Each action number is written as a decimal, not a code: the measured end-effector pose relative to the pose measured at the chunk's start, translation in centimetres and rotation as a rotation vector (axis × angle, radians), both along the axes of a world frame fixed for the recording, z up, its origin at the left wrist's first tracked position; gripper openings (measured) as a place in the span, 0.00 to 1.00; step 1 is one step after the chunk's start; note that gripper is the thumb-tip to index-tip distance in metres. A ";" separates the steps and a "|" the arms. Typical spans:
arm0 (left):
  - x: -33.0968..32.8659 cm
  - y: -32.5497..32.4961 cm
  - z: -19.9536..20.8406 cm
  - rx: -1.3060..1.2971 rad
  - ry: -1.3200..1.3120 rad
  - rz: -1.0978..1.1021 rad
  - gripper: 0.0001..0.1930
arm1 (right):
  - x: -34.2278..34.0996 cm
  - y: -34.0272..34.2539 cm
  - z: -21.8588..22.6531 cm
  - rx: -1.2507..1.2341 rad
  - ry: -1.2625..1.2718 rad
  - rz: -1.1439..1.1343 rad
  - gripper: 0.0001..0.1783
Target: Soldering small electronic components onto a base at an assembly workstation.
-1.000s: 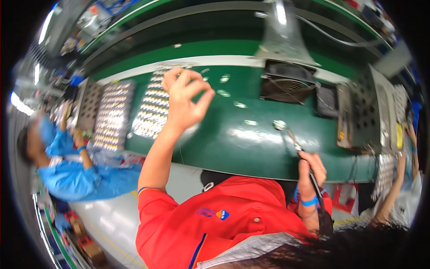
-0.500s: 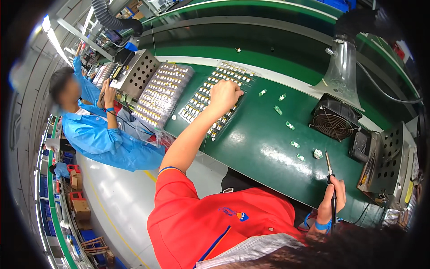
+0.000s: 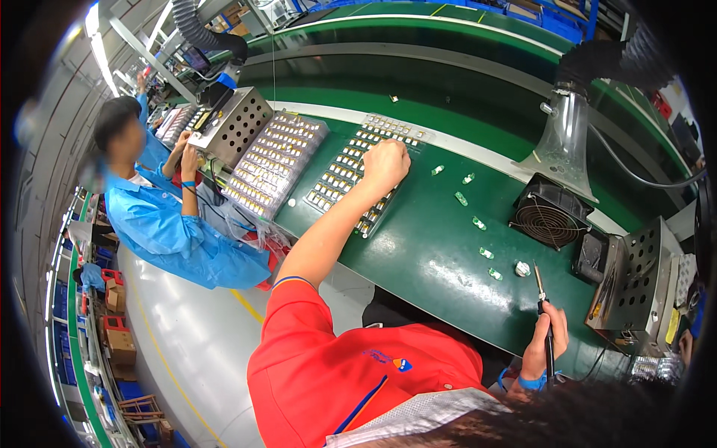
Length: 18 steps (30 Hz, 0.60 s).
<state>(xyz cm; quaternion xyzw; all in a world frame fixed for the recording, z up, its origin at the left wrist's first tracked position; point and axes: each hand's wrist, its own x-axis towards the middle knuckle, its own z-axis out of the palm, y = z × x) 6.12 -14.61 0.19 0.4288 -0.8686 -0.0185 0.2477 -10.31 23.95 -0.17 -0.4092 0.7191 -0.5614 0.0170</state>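
My left hand (image 3: 387, 163) reaches far out over a clear plastic tray (image 3: 417, 134) filled with rows of small white-and-yellow parts. Its fingers are bent together at the tray's right side, and whatever they pinch is hidden. In my right hand (image 3: 544, 343) a soldering iron (image 3: 541, 297) is held like a pen, its metal tip up and away from the bench. Just left of the tip sits a small round whitish piece (image 3: 522, 269). Several small green-and-white parts (image 3: 479, 223) lie in a loose line on the green bench (image 3: 418, 246) between my hands.
A second filled tray (image 3: 276, 160) lies at the left, beside a perforated metal box (image 3: 237, 123). A black fan (image 3: 549, 213), a clear extraction hood (image 3: 562, 142) and another perforated box (image 3: 635, 276) stand at the right. A co-worker in blue (image 3: 160, 216) works at the left.
My left hand has shifted slightly over the tray, its fingers still drawn together. My right hand still holds the soldering iron. The whole view has tilted a little.
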 end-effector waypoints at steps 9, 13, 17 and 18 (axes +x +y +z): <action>6.5 -2.9 1.2 -0.140 -0.097 0.242 0.11 | -0.2 0.2 -0.4 0.001 0.004 -0.010 0.10; 9.2 -4.4 0.6 -0.116 -0.185 0.307 0.09 | -0.1 0.2 -0.4 -0.010 0.015 0.034 0.10; 7.8 -5.9 0.3 -0.185 -0.161 0.166 0.08 | -0.1 0.0 -0.4 0.012 0.024 0.032 0.10; 6.7 -6.5 0.4 -0.227 -0.116 0.061 0.08 | 0.0 0.0 -0.4 0.037 0.007 -0.008 0.10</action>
